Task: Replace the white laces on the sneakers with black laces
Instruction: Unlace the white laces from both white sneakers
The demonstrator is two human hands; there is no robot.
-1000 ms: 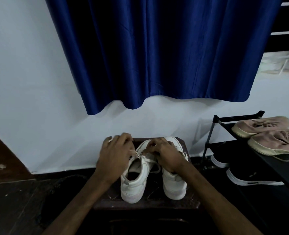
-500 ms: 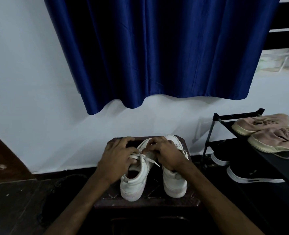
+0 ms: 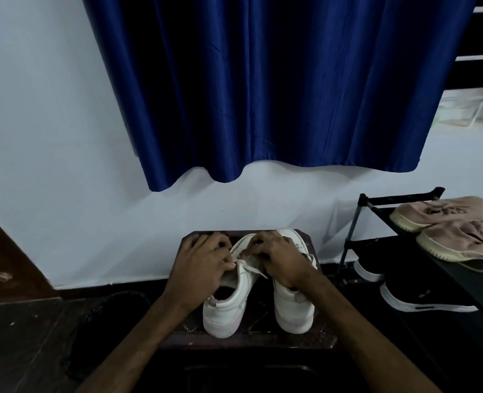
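Hands [image 3: 203, 262] [image 3: 282, 258] over left sneaker [image 3: 229, 302], its white lace [image 3: 251, 266] mostly hidden.

Two sneakers [image 3: 258, 290] side by side on a stool [image 3: 246, 337] — shoe rack [image 3: 399, 198] to its right.

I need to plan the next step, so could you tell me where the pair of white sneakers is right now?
In the head view, the white sneakers stand side by side, heels toward the camera, on the dark stool at lower centre, left of the black shoe rack.
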